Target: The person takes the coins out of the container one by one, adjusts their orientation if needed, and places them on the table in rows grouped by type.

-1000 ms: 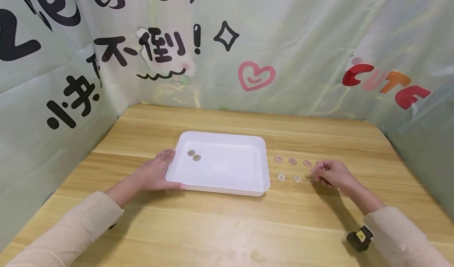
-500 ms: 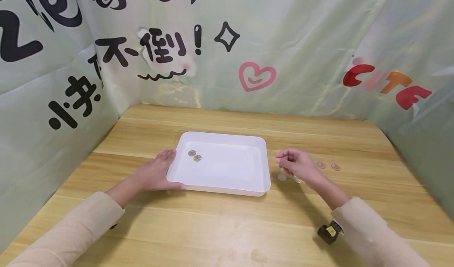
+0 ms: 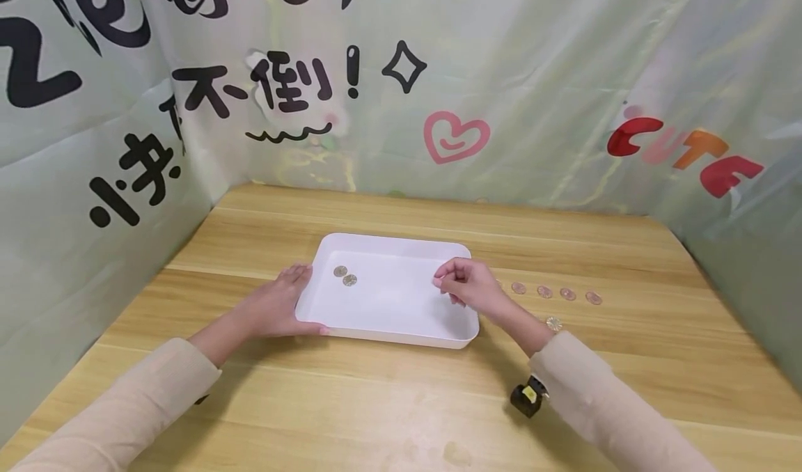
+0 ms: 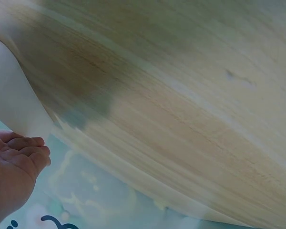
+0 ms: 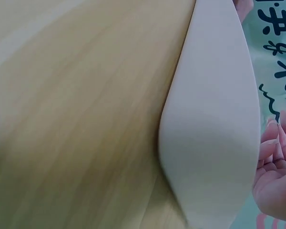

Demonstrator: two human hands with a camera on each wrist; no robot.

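Over tray (image 3: 388, 241) | right hand (image 3: 466, 288) pinched | left hand (image 3: 276, 308) holds edge

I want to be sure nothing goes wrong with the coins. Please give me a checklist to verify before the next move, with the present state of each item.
1. Left hand steadies the white tray at its left edge: ok.
2. Right hand is above the tray's right part: ok.
3. A coin is pinched in the right hand's curled fingers: cannot tell, the fingers hide it.
4. Tray floor under the right hand is bare: ok; the two coins in the tray lie far left.
5. Remaining coins on the table lie apart from the sleeve: not ok, one coin sits close beside it.
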